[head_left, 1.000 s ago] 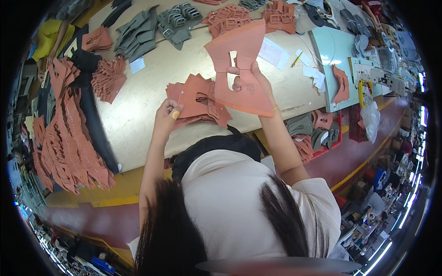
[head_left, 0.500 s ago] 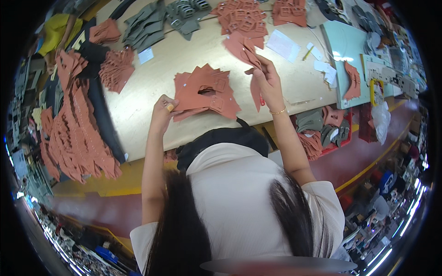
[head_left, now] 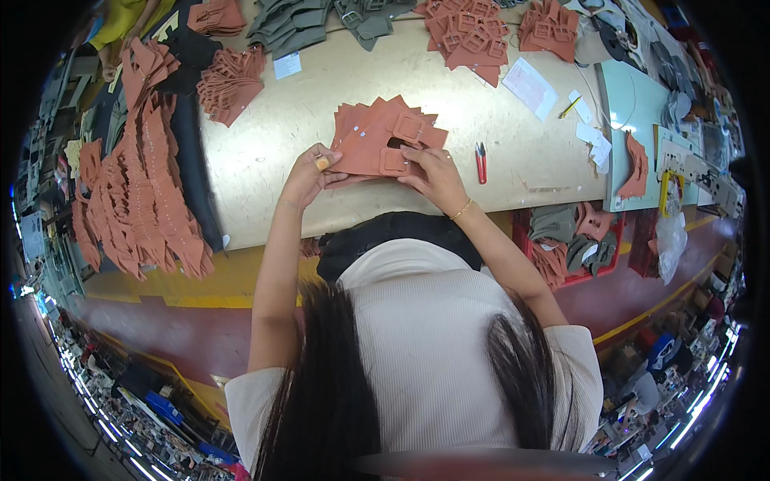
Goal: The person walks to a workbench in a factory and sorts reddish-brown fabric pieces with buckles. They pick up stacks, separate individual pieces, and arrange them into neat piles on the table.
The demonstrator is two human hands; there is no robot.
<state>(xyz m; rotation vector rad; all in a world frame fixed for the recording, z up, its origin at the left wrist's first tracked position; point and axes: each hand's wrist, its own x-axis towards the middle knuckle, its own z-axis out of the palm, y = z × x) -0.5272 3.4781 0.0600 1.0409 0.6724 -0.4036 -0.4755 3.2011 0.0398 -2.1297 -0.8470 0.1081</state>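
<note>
- The stack of coral pieces (head_left: pixel 361 148) lay fanned on the table (head_left: pixel 281 184) in front of the person, two square frames showing on its right side — the lower frame (head_left: pixel 393 163) close to the edge nearest the body.
- The left hand (head_left: pixel 311 172) had its thumb and fingers narrowed on the stack's left edge, holding it there.
- The right hand (head_left: pixel 437 178) had its fingers drawn fairly close together at the right side of the lower frame; whether they pinched it or only rested against it, I could not tell.
- The layers looked uneven, so a slack left hold could have let them slide apart, or a pull on one could have dragged others along.
- The cut opening (head_left: pixel 395 143) between the frames seemed a likely place for a fingertip to snag and crease the material.
- The red-handled snips (head_left: pixel 481 164) lay near the right hand — a careless sweep of that wrist could have knocked them or met their points.
- I could make out no brand on the stack, just tiny pale marks.
- The printed sheet (head_left: pixel 531 86) carried lines too small to read; the white slip (head_left: pixel 287 65) by the grey pieces (head_left: pixel 289 30) and the white tags (head_left: pixel 595 143) were no clearer.
</note>
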